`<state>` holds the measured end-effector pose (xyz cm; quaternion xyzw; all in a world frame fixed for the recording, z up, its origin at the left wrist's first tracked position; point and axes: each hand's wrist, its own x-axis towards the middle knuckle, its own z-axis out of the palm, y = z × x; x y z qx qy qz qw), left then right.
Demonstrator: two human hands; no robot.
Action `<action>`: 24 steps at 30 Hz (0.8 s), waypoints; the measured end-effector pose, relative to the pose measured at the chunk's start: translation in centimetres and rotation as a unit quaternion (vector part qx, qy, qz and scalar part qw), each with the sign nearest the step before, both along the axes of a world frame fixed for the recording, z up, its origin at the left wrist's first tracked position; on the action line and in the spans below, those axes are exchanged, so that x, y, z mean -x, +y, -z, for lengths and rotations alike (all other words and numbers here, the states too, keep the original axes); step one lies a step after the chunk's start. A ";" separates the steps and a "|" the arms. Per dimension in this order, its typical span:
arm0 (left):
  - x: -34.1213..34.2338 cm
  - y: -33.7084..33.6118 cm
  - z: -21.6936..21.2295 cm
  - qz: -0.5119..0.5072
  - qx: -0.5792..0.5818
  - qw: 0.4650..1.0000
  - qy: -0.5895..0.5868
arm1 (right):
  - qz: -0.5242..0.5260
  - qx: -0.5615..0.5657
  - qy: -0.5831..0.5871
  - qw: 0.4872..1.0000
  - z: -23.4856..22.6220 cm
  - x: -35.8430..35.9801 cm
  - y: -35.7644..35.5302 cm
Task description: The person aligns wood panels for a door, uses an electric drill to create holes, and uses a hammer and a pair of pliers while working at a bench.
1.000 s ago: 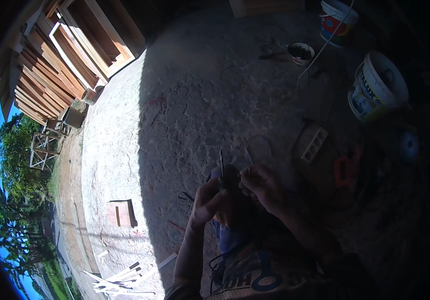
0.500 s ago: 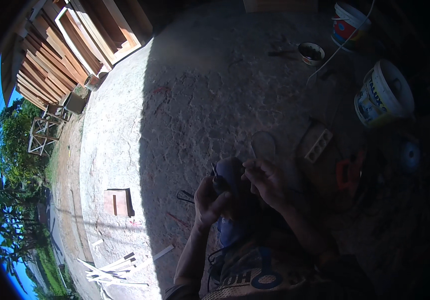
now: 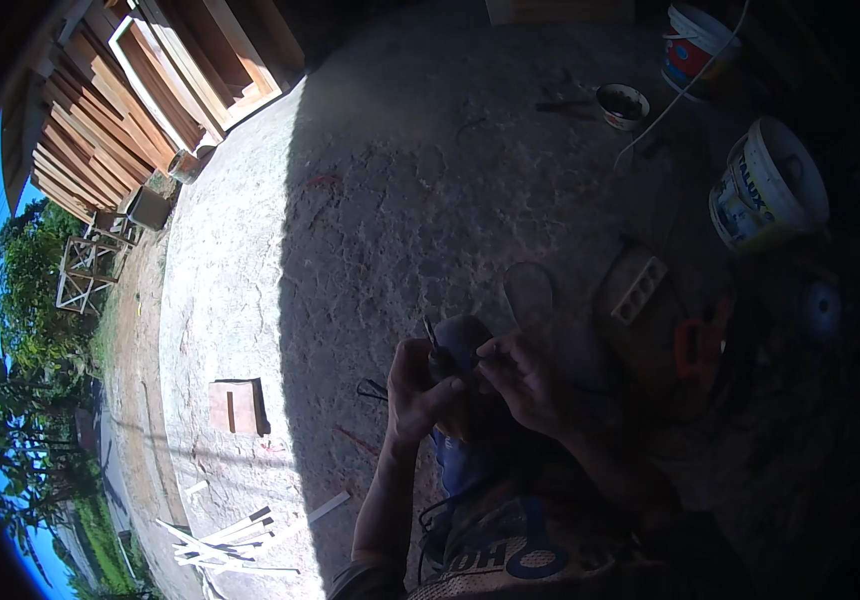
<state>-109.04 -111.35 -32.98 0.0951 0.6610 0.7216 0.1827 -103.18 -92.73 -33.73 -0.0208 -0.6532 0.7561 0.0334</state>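
slim tool (image 3: 437,345) in l. hand (image 3: 415,400): tip looks like metal w/ slight sheen, rest too dark to tell. floor (image 3: 390,220): rough, pitted concrete, matt. lg. white bucket (image 3: 750,205) & sm. white bucket (image 3: 698,45): smooth plastic, bit of sheen. planks (image 3: 90,135): wood, matt. frame (image 3: 250,100): wood, smoother, matt. bar w/ holes (image 3: 626,303): pale, matt, plastic-looking. orange handle (image 3: 685,350): plastic-looking, smooth. shirt (image 3: 490,560): cloth, matt, dotted texture. trousers (image 3: 462,332): cloth, matt. white strips (image 3: 232,540): smooth-looking, material unclear in glare.
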 end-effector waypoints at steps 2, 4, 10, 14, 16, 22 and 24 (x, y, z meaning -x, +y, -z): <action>0.0 -0.1 0.1 -0.002 -0.004 1.000 -0.002 | 0.012 -0.078 0.041 0.996 0.3 -0.3 -0.3; 0.0 -0.2 0.1 -0.006 -0.015 1.000 0.009 | 0.029 -0.133 0.097 0.986 -0.3 -0.1 -0.2; 0.1 -0.2 0.1 -0.050 -0.045 0.994 -0.083 | 0.027 -0.150 0.097 0.984 -0.4 -0.4 -0.1; -0.1 -1.0 2.4 -0.020 -0.058 0.997 0.054 | 0.032 -0.128 0.086 0.987 0.4 -0.5 -0.5; -0.1 0.0 1.5 -0.011 0.015 0.995 0.103 | 0.032 -0.142 0.080 0.986 0.3 -0.5 -0.5; 0.1 -0.4 0.4 -0.087 0.043 0.995 0.035 | 0.040 -0.171 0.109 0.978 -0.4 -0.3 -0.5; 0.1 -0.6 0.8 -0.029 -0.006 0.997 0.077 | 0.047 -0.179 0.132 0.974 -0.4 0.0 -0.6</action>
